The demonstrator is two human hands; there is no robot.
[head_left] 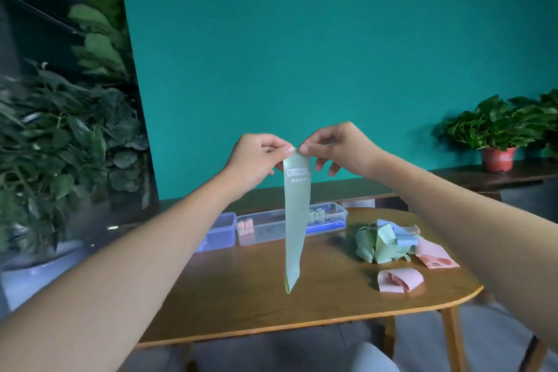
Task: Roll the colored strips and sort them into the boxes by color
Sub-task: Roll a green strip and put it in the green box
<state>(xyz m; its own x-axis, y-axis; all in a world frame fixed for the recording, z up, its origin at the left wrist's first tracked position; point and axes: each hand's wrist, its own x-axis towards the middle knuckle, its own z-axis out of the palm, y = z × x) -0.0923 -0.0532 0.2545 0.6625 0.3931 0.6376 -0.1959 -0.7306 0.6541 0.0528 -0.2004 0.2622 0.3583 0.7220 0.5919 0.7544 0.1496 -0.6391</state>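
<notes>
A long pale green strip [295,220] hangs straight down in the air above the wooden table [256,296]. My left hand [256,157] pinches its top edge on the left, and my right hand [335,146] pinches the same edge on the right, thumbs nearly touching. Behind the strip stand two clear plastic boxes: a long one [265,228] with pink rolls at its left end and pale rolls further right, and a smaller box [222,231] to its left. A loose pile of green, blue and pink strips [386,241] lies on the table's right side.
A folded pink strip [398,280] lies near the table's right front edge. Large leafy plants stand at the left [60,136]. A potted plant in a red pot [498,157] sits on a dark shelf at the right. A teal wall is behind.
</notes>
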